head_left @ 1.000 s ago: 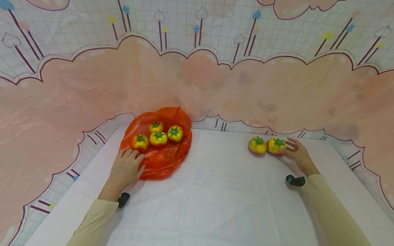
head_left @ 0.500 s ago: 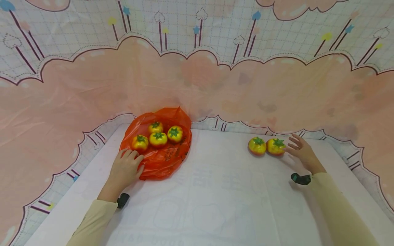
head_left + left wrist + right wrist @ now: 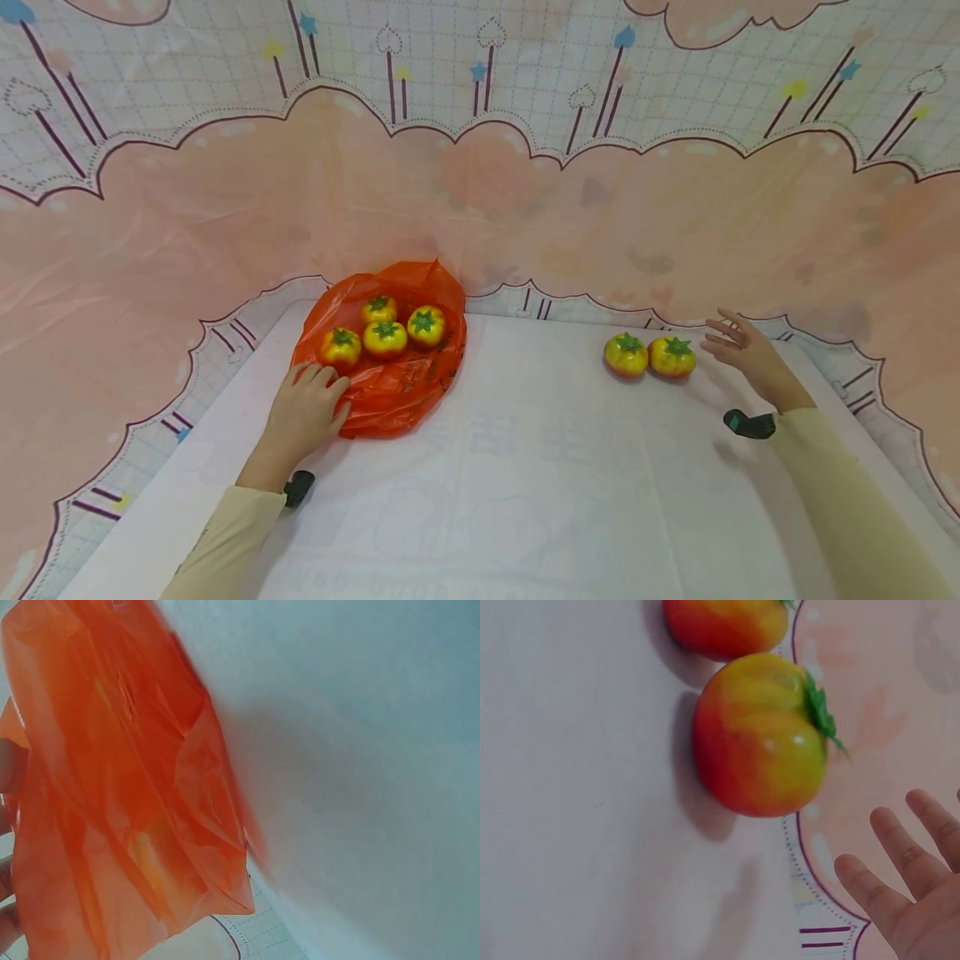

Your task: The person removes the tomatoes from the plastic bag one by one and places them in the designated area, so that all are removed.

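Observation:
In the head view, an orange-red plastic bag [image 3: 397, 400] lies spread at the left with several yellow-red tomatoes [image 3: 386, 340] in it. My left hand [image 3: 303, 412] holds the bag's near left edge; the left wrist view shows the crumpled bag [image 3: 127, 765] with fingertips [image 3: 9, 766] at its edge, and the thumb is hidden there. Two more tomatoes, a left one [image 3: 626, 356] and a right one [image 3: 672, 357], sit side by side at the right. Just right of them my right hand [image 3: 753, 358] hovers with spread fingers, apart from the nearer tomato [image 3: 761, 739] and holding nothing.
A white sheet [image 3: 525, 483] covers the table. Behind it and along the sides hangs a pink and white patterned cloth [image 3: 510, 208]. Each wrist carries a small black device, one on the left wrist [image 3: 299, 489] and one on the right wrist [image 3: 750, 424].
My right hand has let go of the right tomato and drawn back to the right and slightly up. The left hand, the bag and the tomatoes have stayed in place.

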The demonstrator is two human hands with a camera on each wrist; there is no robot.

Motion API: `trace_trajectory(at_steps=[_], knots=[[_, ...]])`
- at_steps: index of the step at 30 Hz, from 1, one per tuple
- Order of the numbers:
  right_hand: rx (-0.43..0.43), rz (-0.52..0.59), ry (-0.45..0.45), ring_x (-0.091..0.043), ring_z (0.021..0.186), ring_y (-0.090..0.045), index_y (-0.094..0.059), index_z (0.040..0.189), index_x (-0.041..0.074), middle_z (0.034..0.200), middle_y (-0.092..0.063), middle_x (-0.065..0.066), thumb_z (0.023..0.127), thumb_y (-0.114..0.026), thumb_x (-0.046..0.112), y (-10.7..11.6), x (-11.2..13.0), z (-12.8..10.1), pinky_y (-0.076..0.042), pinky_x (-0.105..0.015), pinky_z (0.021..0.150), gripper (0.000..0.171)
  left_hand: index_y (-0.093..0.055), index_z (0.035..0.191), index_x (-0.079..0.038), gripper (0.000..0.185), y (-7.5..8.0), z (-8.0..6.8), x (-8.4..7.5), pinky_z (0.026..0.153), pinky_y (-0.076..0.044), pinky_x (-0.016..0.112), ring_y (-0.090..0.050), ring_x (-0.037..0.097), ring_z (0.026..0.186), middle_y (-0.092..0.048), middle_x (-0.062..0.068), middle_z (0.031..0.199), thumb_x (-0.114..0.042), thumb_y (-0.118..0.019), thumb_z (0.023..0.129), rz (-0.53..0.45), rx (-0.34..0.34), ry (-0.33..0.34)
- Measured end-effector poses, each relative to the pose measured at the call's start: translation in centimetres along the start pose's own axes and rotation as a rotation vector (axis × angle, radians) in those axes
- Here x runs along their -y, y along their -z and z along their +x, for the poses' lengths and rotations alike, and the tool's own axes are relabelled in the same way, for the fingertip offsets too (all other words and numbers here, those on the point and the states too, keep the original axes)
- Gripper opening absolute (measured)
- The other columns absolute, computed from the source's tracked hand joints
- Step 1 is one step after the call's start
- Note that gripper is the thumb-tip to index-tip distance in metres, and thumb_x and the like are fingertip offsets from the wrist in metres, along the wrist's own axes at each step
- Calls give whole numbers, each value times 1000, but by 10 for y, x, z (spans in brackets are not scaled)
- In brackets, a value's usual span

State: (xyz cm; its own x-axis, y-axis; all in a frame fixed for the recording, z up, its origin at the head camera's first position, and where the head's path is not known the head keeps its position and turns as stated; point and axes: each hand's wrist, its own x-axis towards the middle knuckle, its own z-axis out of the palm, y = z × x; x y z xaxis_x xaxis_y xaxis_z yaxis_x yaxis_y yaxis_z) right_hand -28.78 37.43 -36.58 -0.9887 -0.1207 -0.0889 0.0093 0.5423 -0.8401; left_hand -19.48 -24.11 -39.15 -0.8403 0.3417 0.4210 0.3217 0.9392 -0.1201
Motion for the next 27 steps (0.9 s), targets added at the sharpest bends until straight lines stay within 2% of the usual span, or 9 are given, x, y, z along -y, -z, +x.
trace_trajectory(at_steps=[4, 5, 7, 9, 12, 14, 20, 27], knots=[[0, -44, 44, -15, 127, -46, 2, 152, 20, 154, -19, -23, 93, -50, 44, 2, 5, 3, -30, -55, 107, 82, -69, 100, -4, 33, -1, 0, 0, 99, -40, 56, -56, 35, 96, -65, 17, 96, -20, -78, 73, -2, -10, -5], [1, -63, 56, -8, 122, -48, 0, 152, 20, 153, -21, -23, 94, -50, 43, 2, 7, 4, -31, -54, 106, 80, -69, 100, -4, 33, -1, 0, 0, 99, -41, 56, -56, 35, 96, -65, 17, 96, -20, -78, 72, -2, -11, -6], [4, -88, 80, -4, 118, -47, -5, 152, 20, 152, -26, -22, 95, -49, 42, 0, 12, 5, -33, -52, 106, 76, -69, 100, -4, 33, -1, 0, 0, 99, -40, 56, -57, 35, 96, -65, 17, 96, -21, -78, 72, -2, -12, -7], [14, -99, 101, -15, 124, -47, -10, 152, 19, 151, -29, -22, 95, -48, 41, -2, 18, 6, -33, -52, 106, 72, -69, 100, -4, 34, -1, 0, 0, 100, -41, 56, -57, 35, 96, -65, 17, 96, -21, -78, 72, -3, -12, -8], [44, -88, 117, -37, 133, -37, -14, 151, 22, 150, -31, -21, 96, -47, 41, -8, 29, 8, -31, -57, 106, 67, -69, 100, -4, 34, -2, 0, 0, 100, -40, 56, -57, 35, 96, -65, 17, 96, -21, -78, 72, -5, -11, -7], [70, -62, 129, -42, 134, -33, -16, 151, 21, 150, -30, -22, 96, -48, 39, -12, 36, 11, -29, -61, 107, 66, -69, 100, -4, 34, -2, -1, 0, 100, -40, 56, -57, 35, 96, -65, 17, 96, -21, -78, 72, -6, -9, -5], [104, -44, 171, -43, 134, -35, -20, 150, 17, 148, -35, -21, 96, -50, 34, -26, 56, 22, -28, -64, 107, 64, -69, 102, -4, 34, -3, -1, 0, 100, -40, 56, -57, 35, 97, -65, 17, 97, -21, -78, 73, -7, 2, 2], [112, -63, 229, -35, 129, -45, -31, 146, 17, 146, -42, -12, 94, -54, 36, -47, 80, 38, -36, -57, 106, 60, -69, 101, -3, 34, -1, 0, 0, 100, -40, 57, -56, 35, 97, -65, 17, 97, -21, -78, 73, -14, 3, -3]])
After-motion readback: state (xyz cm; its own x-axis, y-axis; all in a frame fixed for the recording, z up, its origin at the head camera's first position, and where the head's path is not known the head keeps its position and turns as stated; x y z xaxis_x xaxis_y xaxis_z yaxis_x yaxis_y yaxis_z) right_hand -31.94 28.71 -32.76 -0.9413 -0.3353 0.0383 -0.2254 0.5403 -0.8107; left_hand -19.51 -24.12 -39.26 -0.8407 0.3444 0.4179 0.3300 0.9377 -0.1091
